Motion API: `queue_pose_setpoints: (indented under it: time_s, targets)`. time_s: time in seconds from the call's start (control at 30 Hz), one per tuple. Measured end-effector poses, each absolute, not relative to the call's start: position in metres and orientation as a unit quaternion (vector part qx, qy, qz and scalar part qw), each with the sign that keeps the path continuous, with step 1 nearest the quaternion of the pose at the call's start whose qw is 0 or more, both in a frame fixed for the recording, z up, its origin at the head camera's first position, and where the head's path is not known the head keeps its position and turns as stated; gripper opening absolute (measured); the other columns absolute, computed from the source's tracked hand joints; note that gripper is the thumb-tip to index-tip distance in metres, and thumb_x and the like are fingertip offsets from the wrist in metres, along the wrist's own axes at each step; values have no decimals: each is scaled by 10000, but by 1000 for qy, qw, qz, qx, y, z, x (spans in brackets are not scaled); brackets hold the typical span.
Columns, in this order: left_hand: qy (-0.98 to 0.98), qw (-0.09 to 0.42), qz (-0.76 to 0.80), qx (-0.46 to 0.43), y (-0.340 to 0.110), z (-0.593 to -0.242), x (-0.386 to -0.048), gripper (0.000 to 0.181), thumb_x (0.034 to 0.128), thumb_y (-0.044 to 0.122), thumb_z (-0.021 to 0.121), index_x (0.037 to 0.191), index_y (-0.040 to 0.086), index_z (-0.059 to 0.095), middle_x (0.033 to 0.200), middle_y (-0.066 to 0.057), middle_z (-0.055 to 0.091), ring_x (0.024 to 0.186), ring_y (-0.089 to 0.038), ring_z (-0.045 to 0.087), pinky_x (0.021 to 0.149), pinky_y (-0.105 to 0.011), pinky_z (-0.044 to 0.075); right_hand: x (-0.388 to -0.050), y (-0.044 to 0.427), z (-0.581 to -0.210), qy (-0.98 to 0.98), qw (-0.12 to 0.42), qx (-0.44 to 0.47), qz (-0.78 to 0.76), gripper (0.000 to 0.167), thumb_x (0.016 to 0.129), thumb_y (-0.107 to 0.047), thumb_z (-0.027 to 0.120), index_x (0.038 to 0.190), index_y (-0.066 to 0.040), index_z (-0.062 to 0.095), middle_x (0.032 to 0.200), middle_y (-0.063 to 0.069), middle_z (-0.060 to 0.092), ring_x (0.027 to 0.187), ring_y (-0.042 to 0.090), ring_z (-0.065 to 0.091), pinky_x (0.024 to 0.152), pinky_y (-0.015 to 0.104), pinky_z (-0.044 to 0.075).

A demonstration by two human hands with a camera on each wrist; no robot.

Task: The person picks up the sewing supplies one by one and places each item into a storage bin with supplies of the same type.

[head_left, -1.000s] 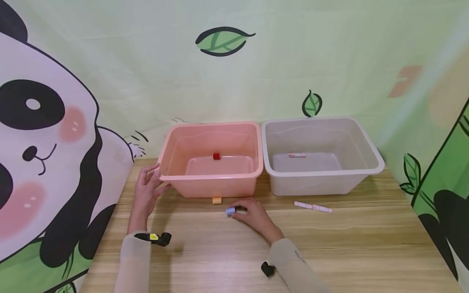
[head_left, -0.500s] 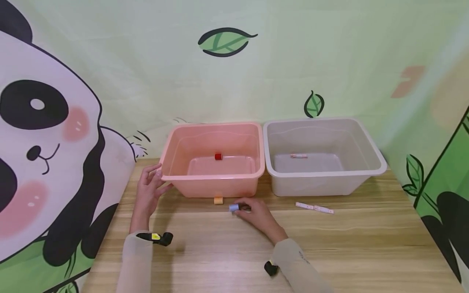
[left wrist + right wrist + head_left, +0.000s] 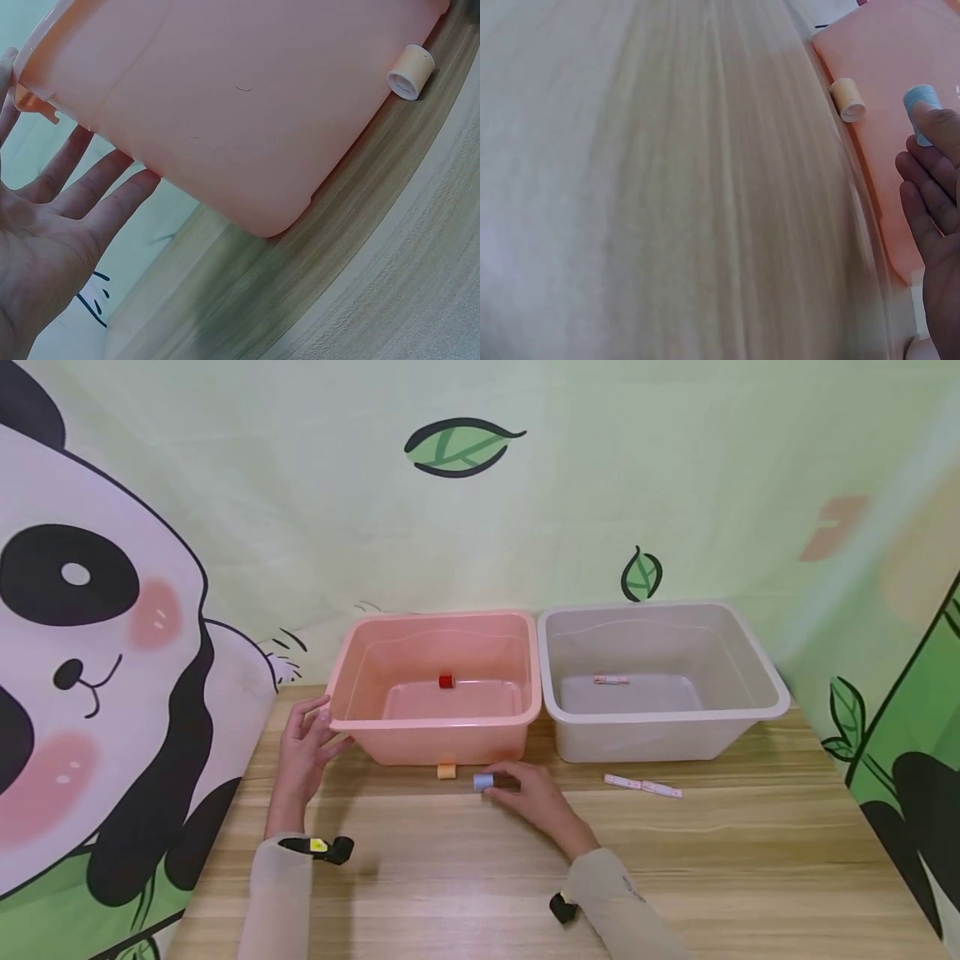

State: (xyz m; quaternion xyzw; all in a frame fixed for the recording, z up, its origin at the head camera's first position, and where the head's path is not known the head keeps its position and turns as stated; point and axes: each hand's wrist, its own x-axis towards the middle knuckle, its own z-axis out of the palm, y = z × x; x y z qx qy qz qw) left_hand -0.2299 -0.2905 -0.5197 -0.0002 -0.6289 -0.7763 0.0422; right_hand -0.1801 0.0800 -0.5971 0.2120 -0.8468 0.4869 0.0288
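In the head view my right hand (image 3: 542, 800) pinches a light blue thread spool (image 3: 483, 782) between thumb and fingers, in front of the pink tub (image 3: 435, 743). The right wrist view shows the thumb lying over this blue spool (image 3: 922, 101), the other fingers extended below it. My left hand (image 3: 302, 764) touches the pink tub's left rim and side with spread, mostly straight fingers (image 3: 112, 180). A pale orange thread spool (image 3: 447, 772) lies on the table against the tub's front, left of the blue spool. Inside the pink tub lies a red spool (image 3: 446, 682).
A grey tub (image 3: 637, 739) stands directly right of the pink one, with a small pink-and-white strip (image 3: 611, 680) inside. Another pink-and-white strip (image 3: 643, 786) lies on the wooden table (image 3: 420, 877) before it. A panda-print cloth (image 3: 300, 485) hangs behind.
My right hand has moved the blue spool slightly right and toward the tub. A black patch seen beside that spool earlier no longer shows. The left hand stays at the pink tub.
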Motion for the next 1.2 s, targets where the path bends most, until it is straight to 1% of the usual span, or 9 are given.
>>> queue_pose_setpoints:
  time_s: [0.2, 0.37, 0.53, 0.73, 0.87, 0.97, 1.2]
  targets:
    - [-625, 43, -779, -3, -290, -520, -230, 362, 1042, 242, 584, 1384, 138, 526, 1350, -67, 532, 1108, -240, 698, 874, -449, 584, -179, 83, -593, -858, 38, 215, 466, 285, 871, -169, 825, 1145, -156, 746, 1102, -33, 746, 1046, 135, 681, 954, 367, 562]
    - [-621, 41, -783, 1, -291, -520, -230, 359, 1038, 252, 588, 1378, 148, 533, 1360, -66, 524, 1139, -266, 684, 880, -446, 584, -178, 84, -593, -859, 50, 220, 460, 283, 866, -176, 828, 1137, -147, 749, 1079, -15, 751, 1016, 157, 694, 931, 382, 571]
    - [-623, 41, -781, 7, -291, -520, -230, 375, 1035, 259, 593, 1387, 148, 527, 1369, -66, 519, 1136, -255, 686, 882, -448, 580, -176, 86, -590, -857, 39, 214, 467, 281, 872, -182, 824, 1141, -142, 751, 1073, -7, 754, 994, 148, 701, 912, 372, 581]
    - [-629, 41, -776, 6, -291, -519, -231, 386, 1031, 272, 603, 1391, 157, 524, 1375, -67, 518, 1110, -226, 694, 877, -447, 580, -175, 86, -585, -857, 48, 212, 467, 287, 856, -161, 836, 1129, -134, 754, 1054, 6, 760, 971, 153, 711, 886, 367, 591]
    - [-627, 41, -778, 3, -290, -519, -231, 376, 1034, 266, 599, 1386, 155, 528, 1368, -70, 522, 1096, -224, 698, 879, -453, 579, -174, 86, -582, -857, 42, 209, 469, 290, 857, -163, 835, 1133, -142, 749, 1061, 5, 756, 977, 143, 704, 892, 364, 588]
    - [-626, 42, -779, 3, -290, -520, -231, 368, 1034, 263, 599, 1380, 154, 533, 1361, -70, 527, 1095, -227, 699, 869, -446, 587, -174, 86, -579, -857, 35, 209, 470, 285, 869, -181, 826, 1139, -146, 744, 1072, 3, 750, 981, 137, 699, 893, 365, 587]
    - [-629, 42, -776, 5, -290, -520, -231, 368, 1034, 270, 600, 1381, 166, 536, 1374, -70, 517, 1110, -228, 693, 882, -462, 575, -173, 85, -573, -861, 44, 212, 461, 271, 883, -216, 816, 1135, -152, 741, 1069, -1, 746, 959, 154, 685, 881, 380, 587]
